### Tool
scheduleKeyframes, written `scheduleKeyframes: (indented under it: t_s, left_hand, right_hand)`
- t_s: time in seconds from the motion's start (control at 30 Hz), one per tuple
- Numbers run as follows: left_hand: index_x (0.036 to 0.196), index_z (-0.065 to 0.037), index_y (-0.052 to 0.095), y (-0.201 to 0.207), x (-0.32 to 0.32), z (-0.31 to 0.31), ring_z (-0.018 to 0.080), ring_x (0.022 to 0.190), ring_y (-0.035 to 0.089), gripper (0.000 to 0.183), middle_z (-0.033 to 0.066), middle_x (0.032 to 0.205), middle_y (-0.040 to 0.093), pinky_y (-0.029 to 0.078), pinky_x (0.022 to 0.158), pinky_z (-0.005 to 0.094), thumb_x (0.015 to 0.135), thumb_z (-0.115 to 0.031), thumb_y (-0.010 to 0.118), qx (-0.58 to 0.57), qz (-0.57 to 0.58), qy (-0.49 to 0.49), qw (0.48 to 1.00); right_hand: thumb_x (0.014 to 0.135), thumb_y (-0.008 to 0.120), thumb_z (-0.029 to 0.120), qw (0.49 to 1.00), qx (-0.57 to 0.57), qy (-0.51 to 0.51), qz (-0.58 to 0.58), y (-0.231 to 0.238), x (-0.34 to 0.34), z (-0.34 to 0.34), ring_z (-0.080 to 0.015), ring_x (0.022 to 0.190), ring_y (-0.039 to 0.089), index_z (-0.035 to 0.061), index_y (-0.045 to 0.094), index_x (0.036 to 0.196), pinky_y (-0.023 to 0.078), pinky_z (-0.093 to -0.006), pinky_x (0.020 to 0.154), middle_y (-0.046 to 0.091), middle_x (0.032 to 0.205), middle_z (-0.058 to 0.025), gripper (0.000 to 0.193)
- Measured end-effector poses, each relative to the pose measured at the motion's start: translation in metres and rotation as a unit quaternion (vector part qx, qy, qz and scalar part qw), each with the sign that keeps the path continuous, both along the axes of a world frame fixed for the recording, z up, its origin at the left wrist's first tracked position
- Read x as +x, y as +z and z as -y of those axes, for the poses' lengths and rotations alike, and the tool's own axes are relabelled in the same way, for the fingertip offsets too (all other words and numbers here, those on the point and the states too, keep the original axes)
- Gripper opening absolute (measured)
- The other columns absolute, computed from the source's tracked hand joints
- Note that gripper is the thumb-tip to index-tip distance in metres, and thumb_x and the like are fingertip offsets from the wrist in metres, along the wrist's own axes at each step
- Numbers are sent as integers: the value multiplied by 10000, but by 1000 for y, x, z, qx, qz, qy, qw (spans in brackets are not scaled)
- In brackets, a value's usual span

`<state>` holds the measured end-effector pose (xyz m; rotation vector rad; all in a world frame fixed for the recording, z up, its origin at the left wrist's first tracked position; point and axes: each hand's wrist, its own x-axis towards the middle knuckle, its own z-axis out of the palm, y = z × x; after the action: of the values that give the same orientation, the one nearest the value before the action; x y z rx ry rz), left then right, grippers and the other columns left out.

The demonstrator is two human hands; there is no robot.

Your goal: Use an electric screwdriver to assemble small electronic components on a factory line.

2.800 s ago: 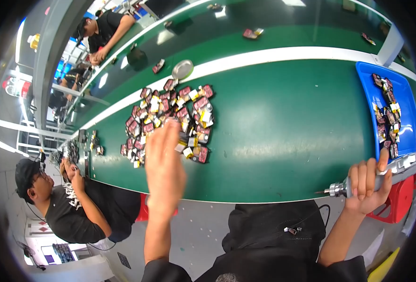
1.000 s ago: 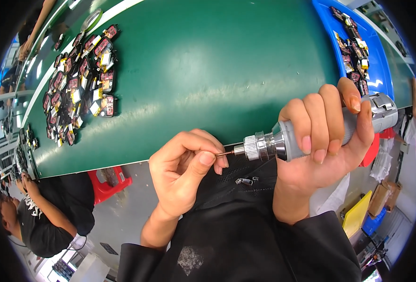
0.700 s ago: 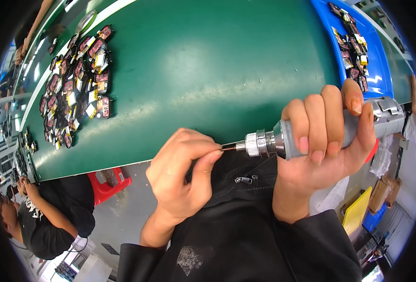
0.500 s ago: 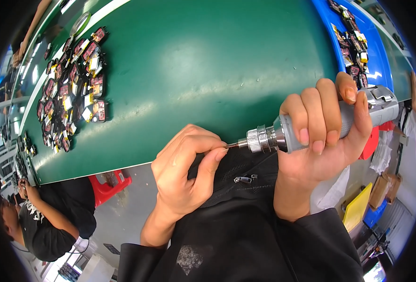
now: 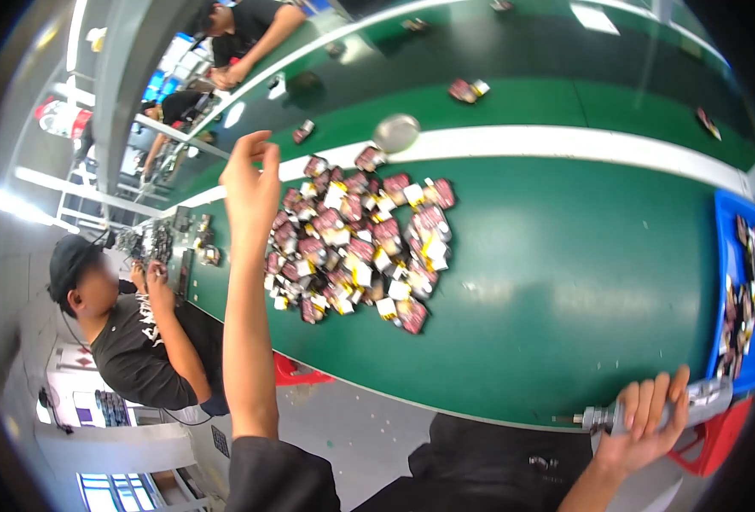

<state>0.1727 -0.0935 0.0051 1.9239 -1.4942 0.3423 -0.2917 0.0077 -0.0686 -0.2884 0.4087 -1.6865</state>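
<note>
My left hand is raised at the far left, over the white rail beyond the pile. Its fingers are half curled and apart, and nothing shows in them. Low on the right, my right hand is wrapped round a grey electric screwdriver with a silver nose. Its thin bit points left along the table's near edge. Between my hands lies a heap of small black electronic modules with reddish faces and white and yellow tabs. A round, ring-like roll rests at the heap's far side, blurred.
A blue bin with more modules stands at the right end of the green table. Past the white rail, a belt carries scattered modules. A co-worker sits at the left; others work across the belt. Red stools stand below.
The view has swung left. My left hand has let go of the screwdriver's bit and reached far out over the heap. My right hand still grips the screwdriver, now lower at the right.
</note>
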Motion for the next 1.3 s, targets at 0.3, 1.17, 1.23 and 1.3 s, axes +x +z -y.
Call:
scheduleKeyframes:
  t_s: [0.3, 1.17, 1.23, 1.3]
  left_hand:
    - [1112, 31, 588, -57, 127, 110, 382, 1018, 613, 583, 249, 1050, 644, 476, 886, 415, 770, -433, 672, 252, 50, 149, 955]
    - [1201, 74, 525, -59, -241, -131, 397, 1210, 502, 497, 243, 1296, 512, 438, 995, 431, 708, 116, 579, 182, -31, -422, 888]
    - [1111, 76, 557, -66, -244, -125, 364, 1125, 547, 454, 205, 1204, 565, 514, 876, 404, 668, 89, 657, 129, 9, -422, 898]
    - [1089, 77, 566, -63, -250, -124, 345, 1065, 566, 453, 190, 1171, 579, 520, 842, 397, 647, 83, 669, 133, 14, -417, 899]
  right_hand:
    - [889, 568, 132, 996, 14, 85, 19, 15, 1, 1, -95, 452, 341, 82, 454, 852, 337, -269, 519, 377, 569, 10, 130]
    - [924, 457, 217, 989, -12, 145, -14, -6, -5, -35, -115, 423, 374, 88, 420, 869, 373, -298, 485, 377, 527, 4, 145]
    - [914, 448, 195, 986, -14, 166, -10, -10, -5, -41, -118, 424, 387, 90, 431, 875, 396, -301, 501, 382, 526, 1, 113]
    - [910, 443, 185, 985, -16, 173, -5, -11, -4, -49, -119, 423, 392, 91, 435, 876, 405, -301, 506, 385, 525, -1, 100]
